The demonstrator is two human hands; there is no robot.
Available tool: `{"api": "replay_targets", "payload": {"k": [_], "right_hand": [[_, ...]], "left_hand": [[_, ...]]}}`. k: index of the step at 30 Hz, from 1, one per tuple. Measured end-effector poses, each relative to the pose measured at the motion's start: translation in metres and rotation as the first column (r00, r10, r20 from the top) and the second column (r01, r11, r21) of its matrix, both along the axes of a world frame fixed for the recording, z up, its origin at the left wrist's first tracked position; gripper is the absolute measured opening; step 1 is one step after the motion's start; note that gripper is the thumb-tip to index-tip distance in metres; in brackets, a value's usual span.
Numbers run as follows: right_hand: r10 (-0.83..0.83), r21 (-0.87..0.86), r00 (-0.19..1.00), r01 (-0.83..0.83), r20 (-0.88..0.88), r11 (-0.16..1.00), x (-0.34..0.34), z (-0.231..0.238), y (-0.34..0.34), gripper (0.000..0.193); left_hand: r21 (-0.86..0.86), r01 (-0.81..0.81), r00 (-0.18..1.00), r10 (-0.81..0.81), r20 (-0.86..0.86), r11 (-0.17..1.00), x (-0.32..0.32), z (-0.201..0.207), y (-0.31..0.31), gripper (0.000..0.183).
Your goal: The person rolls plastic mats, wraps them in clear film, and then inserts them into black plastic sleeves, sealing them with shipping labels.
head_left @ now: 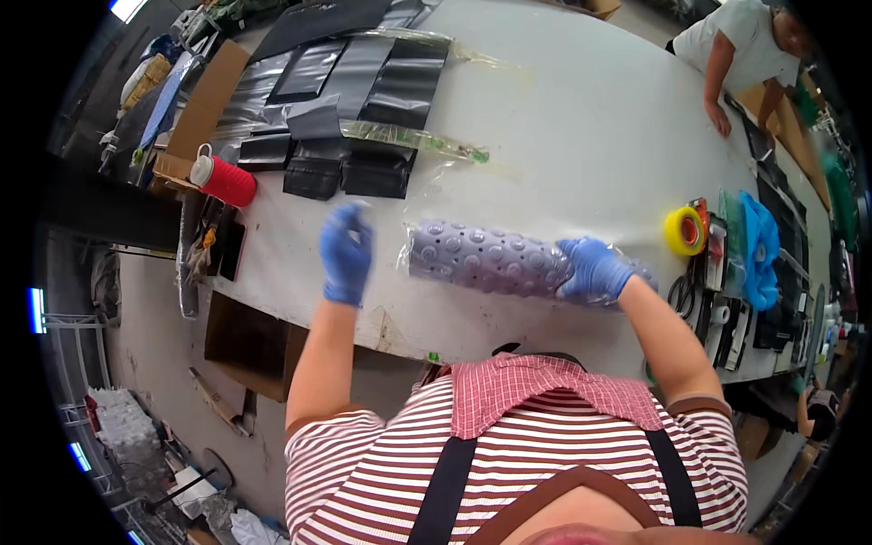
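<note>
A rolled purple-grey mat (490, 259), covered with round suction cups and wrapped in clear plastic, lies across the table before me. My right hand (592, 270), in a blue glove, grips the roll near its right end, thumb on the near side. To the left of the roll, apart from it, my left hand (346, 256) is raised in a blue glove. Its fingers curl toward the thumb, and a small whitish bit shows at the fingertips, too blurred to name. Loose clear plastic sticks out past the roll's left end.
Black plastic sheets and pouches (363, 100) cover the far left of the white table (563, 118). A red spool (227, 182) stands at the left edge. At right are a yellow tape roll (683, 232) and a blue plastic bundle (761, 250). Another person (740, 54) leans over the far right.
</note>
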State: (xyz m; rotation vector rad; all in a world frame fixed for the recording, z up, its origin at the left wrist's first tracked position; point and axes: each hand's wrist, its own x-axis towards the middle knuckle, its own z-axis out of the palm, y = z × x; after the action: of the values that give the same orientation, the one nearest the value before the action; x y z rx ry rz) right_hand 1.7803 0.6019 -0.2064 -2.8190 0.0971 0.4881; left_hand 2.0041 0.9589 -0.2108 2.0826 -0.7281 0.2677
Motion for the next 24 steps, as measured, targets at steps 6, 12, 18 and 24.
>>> {"api": "replay_targets", "payload": {"k": [6, 12, 18, 24], "right_hand": [[0.004, 0.303, 0.944, 0.102, -0.330, 0.948, 0.038, 0.002, -0.005, 0.086], [-0.101, 0.345, 0.945, 0.211, -0.310, 0.915, 0.037, 0.013, -0.023, 0.091], [-0.010, -0.055, 0.974, 0.023, 0.225, 0.998, -0.005, 0.039, 0.081, 0.080], [-0.204, -0.247, 0.951, 0.261, 0.234, 0.933, -0.035, -0.006, 0.016, 0.099]], "left_hand": [[0.665, 0.471, 0.763, -0.646, 0.022, 0.579, -0.131, -0.015, -0.043, 0.074], [0.734, 0.413, 0.851, -0.516, -0.101, 0.538, -0.068, -0.009, -0.111, 0.094], [0.697, 0.552, 0.789, -0.556, -0.260, 0.458, -0.029, -0.003, -0.120, 0.095], [0.735, 0.586, 0.756, -0.557, -0.344, 0.341, -0.013, -0.001, -0.140, 0.107]]}}
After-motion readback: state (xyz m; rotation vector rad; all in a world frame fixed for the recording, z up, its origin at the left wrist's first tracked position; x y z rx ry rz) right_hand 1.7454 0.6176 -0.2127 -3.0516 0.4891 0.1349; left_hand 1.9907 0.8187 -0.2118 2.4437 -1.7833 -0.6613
